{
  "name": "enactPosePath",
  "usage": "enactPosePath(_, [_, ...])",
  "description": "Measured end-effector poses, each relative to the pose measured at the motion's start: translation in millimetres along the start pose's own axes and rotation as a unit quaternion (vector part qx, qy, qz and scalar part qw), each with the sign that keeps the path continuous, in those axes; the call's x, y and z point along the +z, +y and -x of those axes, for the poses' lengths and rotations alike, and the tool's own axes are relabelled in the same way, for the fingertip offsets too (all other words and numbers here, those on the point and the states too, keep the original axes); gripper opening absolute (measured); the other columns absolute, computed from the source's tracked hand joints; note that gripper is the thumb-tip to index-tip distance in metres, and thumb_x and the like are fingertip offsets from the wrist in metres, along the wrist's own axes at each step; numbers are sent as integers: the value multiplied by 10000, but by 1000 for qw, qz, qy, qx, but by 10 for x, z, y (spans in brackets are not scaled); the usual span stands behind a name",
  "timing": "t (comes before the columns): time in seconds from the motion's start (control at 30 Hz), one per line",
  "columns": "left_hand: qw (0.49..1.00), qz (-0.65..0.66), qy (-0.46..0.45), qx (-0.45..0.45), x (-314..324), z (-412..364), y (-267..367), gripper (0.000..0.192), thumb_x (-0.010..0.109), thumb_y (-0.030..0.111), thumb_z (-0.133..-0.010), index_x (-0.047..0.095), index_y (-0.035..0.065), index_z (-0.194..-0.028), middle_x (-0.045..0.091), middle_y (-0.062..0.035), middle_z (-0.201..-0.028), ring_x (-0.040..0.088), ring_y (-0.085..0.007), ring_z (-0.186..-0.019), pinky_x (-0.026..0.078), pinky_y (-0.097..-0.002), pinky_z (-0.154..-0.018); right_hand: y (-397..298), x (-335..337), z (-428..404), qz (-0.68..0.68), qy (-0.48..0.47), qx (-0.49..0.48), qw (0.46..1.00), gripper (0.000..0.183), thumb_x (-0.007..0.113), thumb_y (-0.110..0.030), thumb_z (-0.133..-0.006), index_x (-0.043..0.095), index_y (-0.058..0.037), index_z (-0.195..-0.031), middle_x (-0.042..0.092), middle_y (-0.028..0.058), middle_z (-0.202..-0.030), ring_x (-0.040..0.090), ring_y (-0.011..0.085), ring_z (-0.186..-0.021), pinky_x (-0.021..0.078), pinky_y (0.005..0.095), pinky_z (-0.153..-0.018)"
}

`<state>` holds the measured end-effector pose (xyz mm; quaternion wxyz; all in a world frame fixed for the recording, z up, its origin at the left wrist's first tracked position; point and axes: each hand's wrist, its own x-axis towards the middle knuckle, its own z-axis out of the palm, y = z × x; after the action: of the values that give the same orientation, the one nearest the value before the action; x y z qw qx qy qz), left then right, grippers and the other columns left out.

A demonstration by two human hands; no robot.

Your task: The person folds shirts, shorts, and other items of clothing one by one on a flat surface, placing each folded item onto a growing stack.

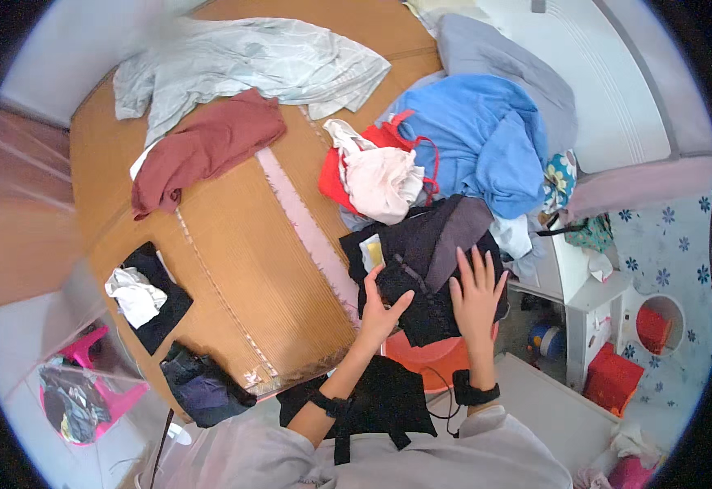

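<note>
A pile of black and dark grey clothing (417, 269) lies at the near right edge of the tan ribbed mat (252, 244). At its left side is my left hand (383, 305), thumb and index finger apart, near a small white and yellow packet or label (371, 252). My right hand (477, 293) rests flat on the pile's right part, fingers spread. Just beyond the pile are a pale pink cloth (386, 183), a red garment with straps (334, 177) and a blue fleece-like cloth (484, 134).
Maroon cloth (215, 147) and a pale patterned garment (252, 61) lie farther back. Dark cloths (206, 385) and a white cloth (139, 296) are at the left. Below the pile is an orange-red basin (423, 360); a pink stool (117, 397) stands at lower left.
</note>
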<state>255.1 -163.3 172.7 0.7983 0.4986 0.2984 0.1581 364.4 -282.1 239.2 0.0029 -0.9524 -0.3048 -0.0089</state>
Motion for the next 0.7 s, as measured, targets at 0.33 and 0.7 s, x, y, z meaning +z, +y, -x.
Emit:
enactPosePath(0.33, [884,-375,264,-96,-2239,65,-972,566,633,272,-770,359,96,-1233,374,-145,-1218,314,-321,-1154,296,-438,-950,-675,-448,-85,-192,55,23,980,400,514,-91,-798,478,-93,-1197,460,97,-1242,368,301,-1200,172,513,-1012])
enactPosePath(0.7, [709,-409,196,-541,-3057,-57,-352,1275,747,572,-515,-184,323,-1350,-443,-170,-1280,-346,-493,-1165,95,-767,-835,-3174,709,-590,-387,-326,-222,833,468,576,-179,-787,430,-6,-1196,452,220,-1196,420,353,-1133,331,407,-958])
